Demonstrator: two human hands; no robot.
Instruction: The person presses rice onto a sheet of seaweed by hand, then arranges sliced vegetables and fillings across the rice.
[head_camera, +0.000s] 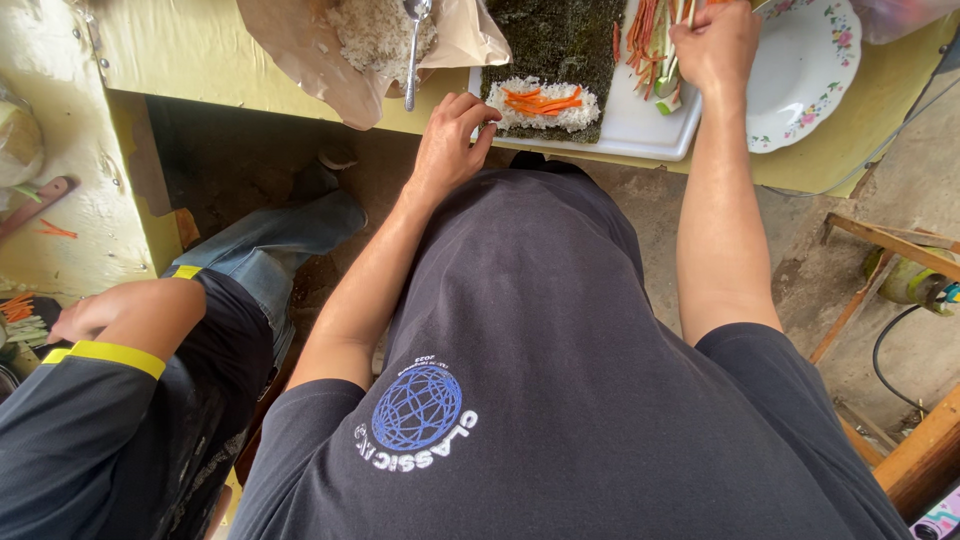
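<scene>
Now, position: the seaweed sheet (556, 40) lies on the white board (640, 125), just right of the left hand (450, 140) and left of the right hand (715, 45).
Rice: a white band (545, 112) lies across the sheet's near end, beside the left fingertips (488, 118); whether they touch it, I cannot tell.
Carrot: orange strips (542, 101) lie along the top of the rice.
Look: the sheet is dark green and flat.
Left hand: loosely curled, fingers bent toward the rice, holding nothing.
Right hand: closed over the pile of vegetable strips (650, 40) on the board's far right; what it grips is hidden.
Nearby: a flowered plate (810, 70) beside the board, a spoon (413, 50) in a paper-lined rice bowl (370, 35).
Left edge: another person's arm (120, 320).
</scene>
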